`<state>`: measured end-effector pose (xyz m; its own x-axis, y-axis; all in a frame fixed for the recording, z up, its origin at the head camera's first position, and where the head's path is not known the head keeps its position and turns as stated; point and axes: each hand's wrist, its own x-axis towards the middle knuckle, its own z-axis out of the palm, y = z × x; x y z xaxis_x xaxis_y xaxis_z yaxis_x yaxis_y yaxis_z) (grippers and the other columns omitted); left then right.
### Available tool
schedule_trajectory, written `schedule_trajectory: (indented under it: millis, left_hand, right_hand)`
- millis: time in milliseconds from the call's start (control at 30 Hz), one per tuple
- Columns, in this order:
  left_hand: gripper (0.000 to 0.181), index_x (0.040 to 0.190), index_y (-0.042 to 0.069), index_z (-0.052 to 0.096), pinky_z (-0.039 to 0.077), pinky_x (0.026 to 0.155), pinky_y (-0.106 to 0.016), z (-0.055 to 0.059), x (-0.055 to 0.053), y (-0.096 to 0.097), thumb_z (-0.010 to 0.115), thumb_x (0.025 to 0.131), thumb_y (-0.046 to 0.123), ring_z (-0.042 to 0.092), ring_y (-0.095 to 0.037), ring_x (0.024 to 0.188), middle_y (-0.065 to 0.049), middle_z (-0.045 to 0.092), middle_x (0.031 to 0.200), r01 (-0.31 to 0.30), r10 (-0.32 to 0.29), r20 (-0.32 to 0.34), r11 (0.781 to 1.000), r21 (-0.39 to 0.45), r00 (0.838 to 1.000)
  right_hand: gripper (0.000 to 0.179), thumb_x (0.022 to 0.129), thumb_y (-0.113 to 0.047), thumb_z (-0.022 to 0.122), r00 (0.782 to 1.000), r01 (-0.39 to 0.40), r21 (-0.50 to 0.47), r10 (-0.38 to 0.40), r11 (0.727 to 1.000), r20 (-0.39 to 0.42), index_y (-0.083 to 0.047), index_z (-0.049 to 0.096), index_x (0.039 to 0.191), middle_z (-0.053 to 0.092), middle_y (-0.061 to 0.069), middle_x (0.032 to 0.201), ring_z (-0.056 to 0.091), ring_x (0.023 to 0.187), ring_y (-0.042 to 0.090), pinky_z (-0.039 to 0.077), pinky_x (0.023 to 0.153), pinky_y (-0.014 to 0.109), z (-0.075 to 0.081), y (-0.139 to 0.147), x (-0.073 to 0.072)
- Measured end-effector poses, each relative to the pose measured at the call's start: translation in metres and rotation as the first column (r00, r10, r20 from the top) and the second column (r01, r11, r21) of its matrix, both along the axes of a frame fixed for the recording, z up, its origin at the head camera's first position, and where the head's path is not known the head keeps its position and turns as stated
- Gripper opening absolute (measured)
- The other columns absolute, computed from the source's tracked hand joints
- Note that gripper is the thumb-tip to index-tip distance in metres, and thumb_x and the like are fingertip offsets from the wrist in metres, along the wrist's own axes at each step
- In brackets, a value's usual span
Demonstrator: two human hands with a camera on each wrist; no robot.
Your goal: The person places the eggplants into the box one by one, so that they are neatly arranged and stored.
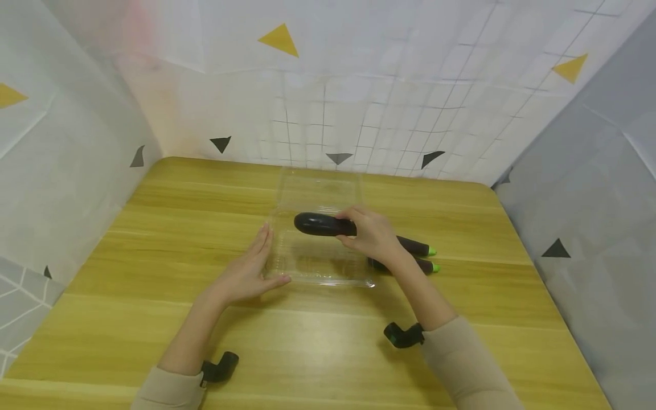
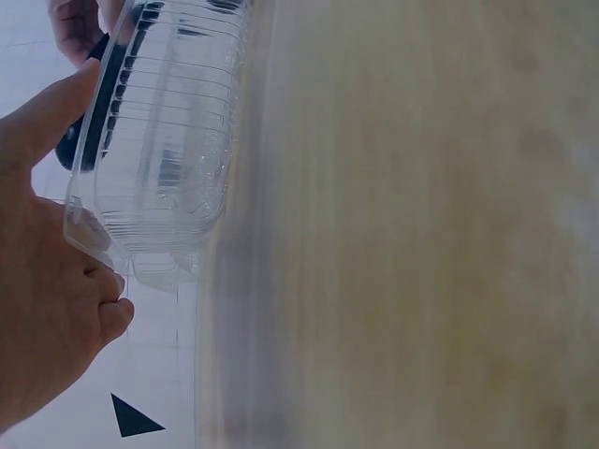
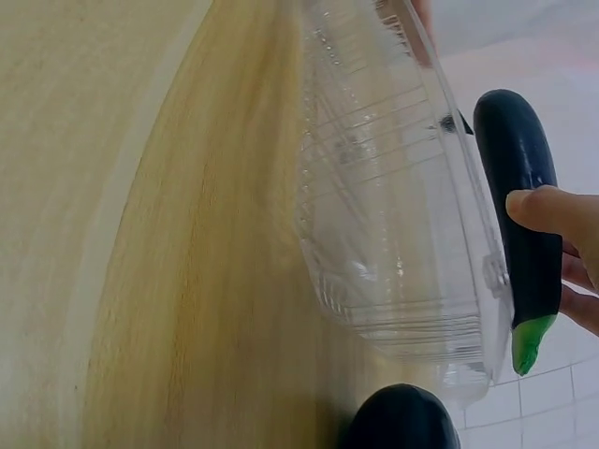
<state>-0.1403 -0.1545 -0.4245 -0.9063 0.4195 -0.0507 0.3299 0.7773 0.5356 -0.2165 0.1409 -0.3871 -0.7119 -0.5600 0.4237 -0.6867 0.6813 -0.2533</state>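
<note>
A dark eggplant (image 1: 319,224) with a green stem end is held by my right hand (image 1: 373,234), thumb on one side and fingers on the other. In the right wrist view, the held eggplant (image 3: 519,178) is level with the rim of a clear plastic container (image 3: 393,215) or above it. The container (image 1: 328,280) stands on the table with its lid (image 1: 320,185) folded back. My left hand (image 1: 246,273) rests against its left side, fingers extended and thumb at the front edge. In the left wrist view, the left thumb (image 2: 56,117) lies along the rim.
Two more eggplants lie to the right of the container: a farther one (image 1: 414,246) and a nearer one (image 1: 425,265), green ends pointing right. The wooden table (image 1: 318,353) is bordered by white wall sheets (image 1: 230,97) at the back and sides.
</note>
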Motion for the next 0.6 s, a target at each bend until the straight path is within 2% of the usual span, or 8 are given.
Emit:
schedule_trajectory:
  millis: [433,600]
  left_hand:
    - [0.114,0.153,0.004,-0.006,0.019,0.114,-0.048,0.001,-0.001,0.000,0.050,0.082,0.075,-0.002,-0.027,0.146,-0.010,-0.016,0.159,0.005,-0.005,0.003,1.000,0.015,1.000]
    - [0.115,0.153,0.005,-0.006,0.020,0.114,-0.047,0.000,0.000,-0.001,0.049,0.081,0.077,-0.002,-0.026,0.146,-0.009,-0.016,0.159,-0.002,0.002,0.005,1.000,0.011,1.000]
  right_hand:
    - [0.042,0.073,-0.017,0.085,0.998,0.011,0.013,-0.011,1.000,0.055,-0.008,0.068,0.110,0.067,0.005,0.108,0.065,0.090,0.022,0.054,0.073,0.036,-0.006,-0.009,-0.008]
    - [0.042,0.072,-0.018,0.086,0.999,-0.010,0.018,0.009,1.000,0.037,-0.008,0.069,0.109,0.068,0.005,0.105,0.065,0.087,0.022,0.055,0.071,0.034,-0.007,-0.015,-0.010]
